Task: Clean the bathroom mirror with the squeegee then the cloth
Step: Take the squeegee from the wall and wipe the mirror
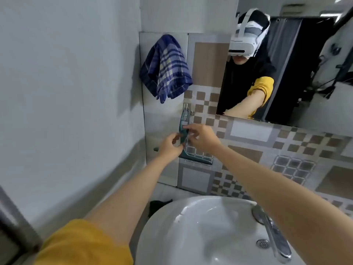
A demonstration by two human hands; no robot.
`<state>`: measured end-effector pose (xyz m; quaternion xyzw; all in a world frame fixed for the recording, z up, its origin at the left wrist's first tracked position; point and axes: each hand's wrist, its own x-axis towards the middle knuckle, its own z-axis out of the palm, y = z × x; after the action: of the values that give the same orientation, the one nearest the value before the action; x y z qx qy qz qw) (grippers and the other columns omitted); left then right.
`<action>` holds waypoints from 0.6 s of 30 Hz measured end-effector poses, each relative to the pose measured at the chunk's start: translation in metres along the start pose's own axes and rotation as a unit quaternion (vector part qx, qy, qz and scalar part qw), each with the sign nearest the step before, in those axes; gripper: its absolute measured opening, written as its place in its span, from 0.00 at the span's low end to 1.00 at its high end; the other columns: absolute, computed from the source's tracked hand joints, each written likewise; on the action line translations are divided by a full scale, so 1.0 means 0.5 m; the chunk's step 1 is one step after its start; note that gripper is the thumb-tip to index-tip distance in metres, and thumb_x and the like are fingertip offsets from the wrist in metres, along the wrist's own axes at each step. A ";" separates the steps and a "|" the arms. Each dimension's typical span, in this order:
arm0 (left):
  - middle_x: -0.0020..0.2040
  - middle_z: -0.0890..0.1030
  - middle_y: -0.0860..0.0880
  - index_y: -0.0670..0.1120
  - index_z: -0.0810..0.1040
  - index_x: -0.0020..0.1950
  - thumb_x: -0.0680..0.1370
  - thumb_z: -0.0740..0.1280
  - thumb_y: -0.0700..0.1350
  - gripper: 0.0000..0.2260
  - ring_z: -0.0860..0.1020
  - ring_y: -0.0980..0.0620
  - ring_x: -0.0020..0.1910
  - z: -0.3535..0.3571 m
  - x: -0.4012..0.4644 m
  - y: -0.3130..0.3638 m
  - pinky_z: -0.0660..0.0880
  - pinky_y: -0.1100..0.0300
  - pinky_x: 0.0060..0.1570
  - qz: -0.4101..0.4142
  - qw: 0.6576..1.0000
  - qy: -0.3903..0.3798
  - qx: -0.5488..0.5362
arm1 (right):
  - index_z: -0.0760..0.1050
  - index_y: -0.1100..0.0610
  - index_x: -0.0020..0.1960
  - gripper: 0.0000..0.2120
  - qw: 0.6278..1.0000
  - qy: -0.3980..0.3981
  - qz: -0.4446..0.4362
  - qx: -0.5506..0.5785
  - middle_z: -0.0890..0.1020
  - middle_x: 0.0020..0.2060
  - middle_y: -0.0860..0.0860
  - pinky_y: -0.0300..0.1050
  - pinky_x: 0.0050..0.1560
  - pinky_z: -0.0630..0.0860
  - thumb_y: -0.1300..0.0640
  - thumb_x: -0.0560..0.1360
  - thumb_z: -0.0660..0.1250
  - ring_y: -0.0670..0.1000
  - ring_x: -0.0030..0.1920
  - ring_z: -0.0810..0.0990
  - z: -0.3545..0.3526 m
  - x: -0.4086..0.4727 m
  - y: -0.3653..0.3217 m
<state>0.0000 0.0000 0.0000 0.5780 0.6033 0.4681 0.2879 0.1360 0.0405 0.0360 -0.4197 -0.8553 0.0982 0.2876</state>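
A teal squeegee [184, 121] hangs by its handle from a metal hook [186, 107] on the tiled wall, its blade [196, 158] at the bottom. My left hand [170, 145] and my right hand [200, 137] both pinch the squeegee's handle partway down. Up and to the left, a blue checked cloth [166, 68] hangs on the wall. At the upper right, the mirror [286, 73] reflects the person with the headset.
Below my arms sits a white washbasin [200, 226] with a chrome tap [273, 232] on its right side. A plain grey wall [66, 92] closes the left side. A dark object [157, 204] lies behind the basin's left rim.
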 end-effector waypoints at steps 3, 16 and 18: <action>0.58 0.79 0.47 0.44 0.75 0.59 0.74 0.69 0.40 0.14 0.76 0.50 0.57 -0.001 0.027 -0.017 0.70 0.60 0.59 0.011 1.000 0.001 -0.018 | 0.77 0.57 0.64 0.18 0.999 0.035 0.036 0.021 0.83 0.55 0.56 0.45 0.56 0.79 0.66 0.76 0.66 0.48 0.49 0.79 0.011 0.012 0.001; 0.49 0.80 0.47 0.52 0.74 0.50 0.72 0.69 0.33 0.15 0.79 0.50 0.48 -0.042 -0.020 0.028 0.76 0.60 0.40 -0.015 0.978 0.002 -0.207 | 0.82 0.57 0.54 0.13 0.980 0.129 0.085 0.126 0.82 0.40 0.48 0.38 0.48 0.80 0.62 0.70 0.76 0.45 0.39 0.80 -0.027 0.021 -0.061; 0.49 0.81 0.48 0.51 0.75 0.50 0.72 0.70 0.34 0.14 0.79 0.52 0.47 -0.052 -0.038 0.047 0.73 0.63 0.37 -0.009 0.972 0.007 -0.234 | 0.82 0.58 0.55 0.14 0.978 0.129 0.080 0.146 0.82 0.39 0.48 0.37 0.46 0.79 0.62 0.69 0.76 0.44 0.38 0.80 -0.050 0.015 -0.075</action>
<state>-0.0099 -0.0268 0.0278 0.4862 0.4839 0.5976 0.4151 0.1220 0.0208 0.0746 -0.4494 -0.7509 0.1899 0.4451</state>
